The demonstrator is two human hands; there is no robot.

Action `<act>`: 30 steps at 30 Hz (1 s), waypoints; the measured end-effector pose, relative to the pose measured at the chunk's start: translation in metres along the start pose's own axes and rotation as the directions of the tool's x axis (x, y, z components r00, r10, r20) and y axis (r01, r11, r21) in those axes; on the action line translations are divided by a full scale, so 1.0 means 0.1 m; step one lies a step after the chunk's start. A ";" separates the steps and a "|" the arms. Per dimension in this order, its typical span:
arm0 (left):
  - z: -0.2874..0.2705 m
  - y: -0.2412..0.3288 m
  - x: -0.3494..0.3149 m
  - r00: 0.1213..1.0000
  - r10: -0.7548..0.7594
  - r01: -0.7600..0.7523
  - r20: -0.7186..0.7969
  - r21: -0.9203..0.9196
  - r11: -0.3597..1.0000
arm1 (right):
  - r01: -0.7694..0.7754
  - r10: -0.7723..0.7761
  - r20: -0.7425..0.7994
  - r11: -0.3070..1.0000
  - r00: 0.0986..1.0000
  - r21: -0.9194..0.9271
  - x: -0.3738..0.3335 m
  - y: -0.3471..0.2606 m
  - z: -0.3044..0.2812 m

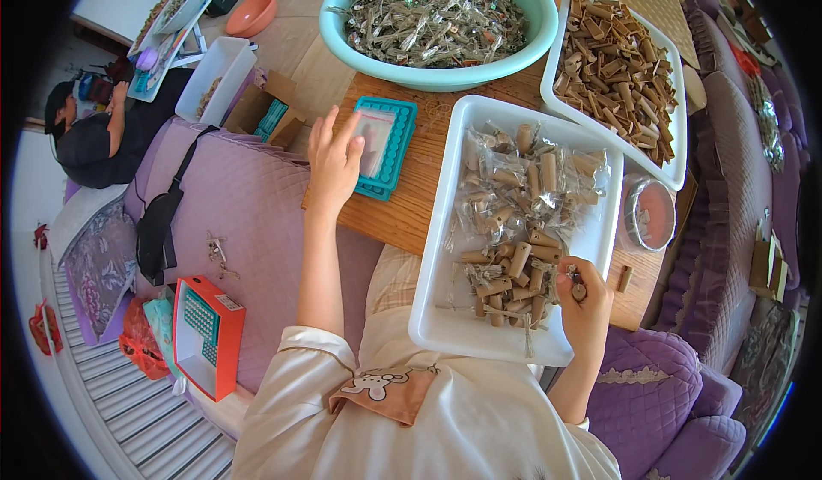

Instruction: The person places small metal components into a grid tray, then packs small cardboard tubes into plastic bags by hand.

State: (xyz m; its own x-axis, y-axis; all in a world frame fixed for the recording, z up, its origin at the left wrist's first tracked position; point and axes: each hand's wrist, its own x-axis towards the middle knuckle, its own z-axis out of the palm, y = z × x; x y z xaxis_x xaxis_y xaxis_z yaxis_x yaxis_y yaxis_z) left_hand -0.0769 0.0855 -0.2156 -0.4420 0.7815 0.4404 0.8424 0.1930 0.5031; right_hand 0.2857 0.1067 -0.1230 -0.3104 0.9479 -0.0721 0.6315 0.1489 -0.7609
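My left hand (pixel 336 159) is open, its fingers spread beside a teal studded tray (pixel 396 176) that holds a stack of small clear bags (pixel 375 140). Over the near right side of a white tray (pixel 431 309), my right hand (pixel 584 296) is closed on a small brown piece (pixel 579 292), mostly hidden by the fingers. Loose tan tubes (pixel 519 260) with thin greyish cords lie in the near half of that tray. Similar tubes in clear plastic bags (pixel 501 176) fill its far half.
A mint basin (pixel 332 30) of bagged bundles and a white bin (pixel 681 129) of brown tubes stand beyond. A clear jar (pixel 648 214) and one loose tube (pixel 626 278) sit at right. Left are a purple sofa (pixel 265 197), a red box (pixel 229 343) and a seated person (pixel 94 142).
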 end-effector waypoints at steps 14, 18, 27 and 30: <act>-0.01 0.06 0.00 0.990 0.133 -0.137 0.043 0.110 0.985 | 0.035 -0.038 -0.046 0.998 0.998 -0.048 -0.05 0.13 -0.02; -0.20 0.30 0.00 0.992 0.077 -0.075 -0.100 0.023 0.997 | -0.115 0.116 -0.054 0.993 0.992 0.031 -0.09 0.26 -0.05; -0.23 0.47 -0.14 0.963 -0.264 0.234 0.050 -0.638 0.733 | -0.268 0.120 0.261 0.700 0.958 0.662 -0.03 0.07 -0.11; -0.23 0.51 -0.24 0.920 -0.352 0.371 0.172 -0.675 0.638 | -0.348 0.161 0.312 0.534 0.936 0.770 -0.01 0.15 -0.03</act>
State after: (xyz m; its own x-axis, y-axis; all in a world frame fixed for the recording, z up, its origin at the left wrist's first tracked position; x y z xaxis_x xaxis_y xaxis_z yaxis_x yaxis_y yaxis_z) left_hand -0.0303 0.0633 -0.1837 -0.6504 0.7530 0.0999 0.1659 0.0126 0.9861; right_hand 0.2976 0.1085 -0.1323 -0.4109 0.8236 -0.3908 -0.1016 -0.4674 -0.8782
